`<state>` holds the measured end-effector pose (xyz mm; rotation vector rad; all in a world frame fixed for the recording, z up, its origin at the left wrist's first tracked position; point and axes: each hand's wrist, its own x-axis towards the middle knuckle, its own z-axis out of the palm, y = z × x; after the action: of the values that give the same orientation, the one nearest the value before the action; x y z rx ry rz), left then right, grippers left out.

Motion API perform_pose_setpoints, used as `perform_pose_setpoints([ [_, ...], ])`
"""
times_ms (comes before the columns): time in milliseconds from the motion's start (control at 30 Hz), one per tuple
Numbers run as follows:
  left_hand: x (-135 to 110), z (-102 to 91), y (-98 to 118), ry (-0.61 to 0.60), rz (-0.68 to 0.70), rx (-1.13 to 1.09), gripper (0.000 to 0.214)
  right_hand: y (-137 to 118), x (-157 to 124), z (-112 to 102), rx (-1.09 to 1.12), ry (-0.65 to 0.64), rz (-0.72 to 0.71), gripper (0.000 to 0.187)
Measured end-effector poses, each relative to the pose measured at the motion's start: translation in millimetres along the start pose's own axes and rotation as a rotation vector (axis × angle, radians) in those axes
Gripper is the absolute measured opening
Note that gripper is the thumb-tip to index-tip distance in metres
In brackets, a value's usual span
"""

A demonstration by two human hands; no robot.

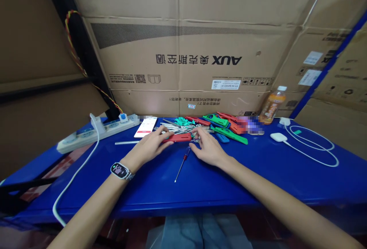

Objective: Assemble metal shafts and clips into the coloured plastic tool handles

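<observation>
My left hand (151, 144), with a watch on its wrist, has thumb and fingers closed round the left end of a red plastic handle (180, 138). The handle is long and flat and looks like a lighter casing. At its right end, my right hand (208, 147) is curved, thumb and forefinger apart. Small metal bits (195, 139) show in that gap; whether the fingertips touch them I cannot tell. Below lies a screwdriver (180, 168), its dark red handle close to my right thumb. Behind my hands spreads a heap of thin metal rods (182, 128).
Green handles (231, 134), with red and blue ones, lie piled at the back right. Turquoise pieces (183, 121) sit behind the rods. A phone (145, 126) and power strip (97, 132) are left. A bottle (272, 105) and white charger cable (312, 153) are right. Cardboard (177, 65) walls the back.
</observation>
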<state>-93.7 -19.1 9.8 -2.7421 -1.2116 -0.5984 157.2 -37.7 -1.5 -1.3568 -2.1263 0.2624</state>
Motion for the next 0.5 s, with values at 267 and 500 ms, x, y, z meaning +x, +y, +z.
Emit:
perform_pose_setpoints([
  [267,41.9,0.9,18.1,-0.004,0.129,0.113,0.044,7.6,20.0,-15.9,-0.147,-0.035,-0.318,0.033],
  [500,89.8,-2.1,-10.7,0.001,0.071,0.105,0.032,55.0,58.3,-39.2,-0.071,-0.004,-0.127,0.029],
])
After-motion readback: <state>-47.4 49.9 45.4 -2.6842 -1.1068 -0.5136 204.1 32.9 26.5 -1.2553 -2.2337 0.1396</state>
